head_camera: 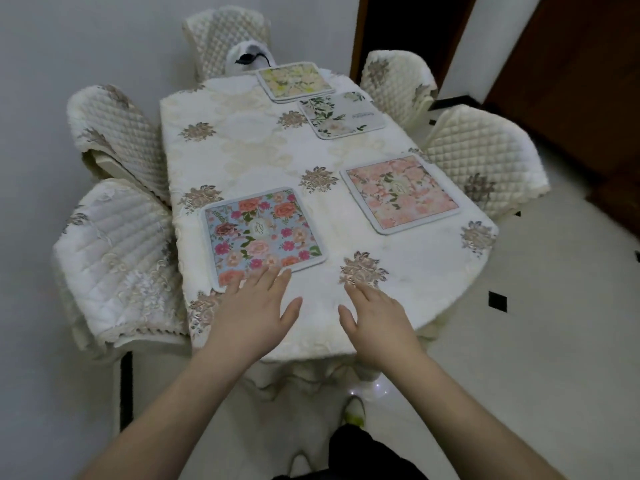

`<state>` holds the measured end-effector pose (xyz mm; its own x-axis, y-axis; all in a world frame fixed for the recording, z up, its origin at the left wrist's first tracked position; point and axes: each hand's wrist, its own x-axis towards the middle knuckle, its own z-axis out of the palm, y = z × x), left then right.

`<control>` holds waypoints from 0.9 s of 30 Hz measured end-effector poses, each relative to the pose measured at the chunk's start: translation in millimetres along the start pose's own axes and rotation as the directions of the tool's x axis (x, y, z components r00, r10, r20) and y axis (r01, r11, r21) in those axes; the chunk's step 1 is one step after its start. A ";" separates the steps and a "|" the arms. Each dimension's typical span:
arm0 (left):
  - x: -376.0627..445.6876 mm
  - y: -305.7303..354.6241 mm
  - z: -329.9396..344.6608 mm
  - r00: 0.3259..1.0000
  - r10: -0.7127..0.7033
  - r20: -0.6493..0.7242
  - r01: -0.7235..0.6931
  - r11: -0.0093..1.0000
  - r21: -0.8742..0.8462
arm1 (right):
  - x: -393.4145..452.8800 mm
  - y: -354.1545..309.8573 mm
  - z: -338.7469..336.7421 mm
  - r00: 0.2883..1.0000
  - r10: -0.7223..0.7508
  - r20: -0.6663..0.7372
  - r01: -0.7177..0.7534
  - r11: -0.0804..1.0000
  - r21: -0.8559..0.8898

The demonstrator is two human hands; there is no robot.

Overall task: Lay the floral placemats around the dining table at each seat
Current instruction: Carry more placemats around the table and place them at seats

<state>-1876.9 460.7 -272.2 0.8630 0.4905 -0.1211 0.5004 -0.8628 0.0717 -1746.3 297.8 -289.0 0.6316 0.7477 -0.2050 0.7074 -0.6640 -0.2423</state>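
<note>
Several floral placemats lie on the cream tablecloth of the dining table (263,150). A blue one with pink and orange roses (263,233) is nearest, on the left. A pink one (401,194) sits at the right edge. A white one with green leaves (341,114) and a yellow-green one (294,80) lie at the far end. My left hand (256,306) is flat and open, its fingertips on the near edge of the blue placemat. My right hand (375,318) hovers open over the bare cloth beside it, holding nothing.
Quilted cream chairs ring the table: two on the left (117,133) (117,258), one at the far end (225,32), two on the right (398,84) (485,157). A white bag with a black cord (251,57) rests on the far chair. A dark wooden door (571,81) stands at the right.
</note>
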 end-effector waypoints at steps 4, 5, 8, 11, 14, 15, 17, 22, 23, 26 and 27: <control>7.3 39.7 -10.0 0.989 0.145 -0.006 -0.145 0.989 -0.015 | -30.1 32.7 -13.5 0.993 0.110 -0.047 -0.110 0.994 0.016; 9.3 51.5 -11.1 0.983 0.182 -0.007 -0.182 0.983 -0.014 | -38.2 42.5 -16.2 0.988 0.146 -0.057 -0.144 0.989 0.027; 16.1 90.1 -12.2 0.958 0.286 -0.003 -0.286 0.958 -0.012 | -62.8 72.7 -22.8 0.962 0.260 -0.089 -0.255 0.965 0.066; 23.3 135.2 -12.5 0.924 0.381 -0.003 -0.381 0.924 -0.006 | -90.5 106.2 -27.5 0.929 0.354 -0.111 -0.342 0.933 0.116; 29.3 190.0 -12.8 0.882 0.471 -0.003 -0.471 0.882 -0.008 | -121.1 146.1 -32.1 0.891 0.434 -0.137 -0.410 0.896 0.172; 31.2 210.9 -12.1 0.867 0.498 -0.002 -0.498 0.867 -0.014 | -131.7 161.3 -33.5 0.878 0.457 -0.141 -0.429 0.883 0.191; 35.7 255.0 -9.6 0.830 0.558 0.008 -0.557 0.830 -0.019 | -152.6 194.4 -37.0 0.857 0.495 -0.147 -0.460 0.861 0.217; 38.6 367.2 -4.4 0.748 0.664 0.016 -0.663 0.748 -0.025 | -204.7 281.3 -50.0 0.800 0.574 -0.176 -0.532 0.814 0.234; 38.5 387.8 -3.7 0.736 0.677 0.010 -0.676 0.736 -0.022 | -213.3 297.2 -52.6 0.792 0.584 -0.180 -0.543 0.807 0.231; 38.9 440.4 -2.1 0.712 0.701 0.019 -0.701 0.713 -0.009 | -234.6 339.3 -61.4 0.768 0.612 -0.187 -0.569 0.787 0.239; 40.0 454.9 -2.3 0.705 0.709 0.023 -0.709 0.705 -0.006 | -239.8 351.9 -64.9 0.760 0.620 -0.193 -0.575 0.781 0.242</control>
<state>-1614.6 88.2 -242.1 0.9615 -0.2687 -0.0568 -0.2586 -0.9555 0.1421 -1628.2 -115.7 -263.6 0.9802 0.1553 -0.1230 0.1123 -0.9469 -0.3012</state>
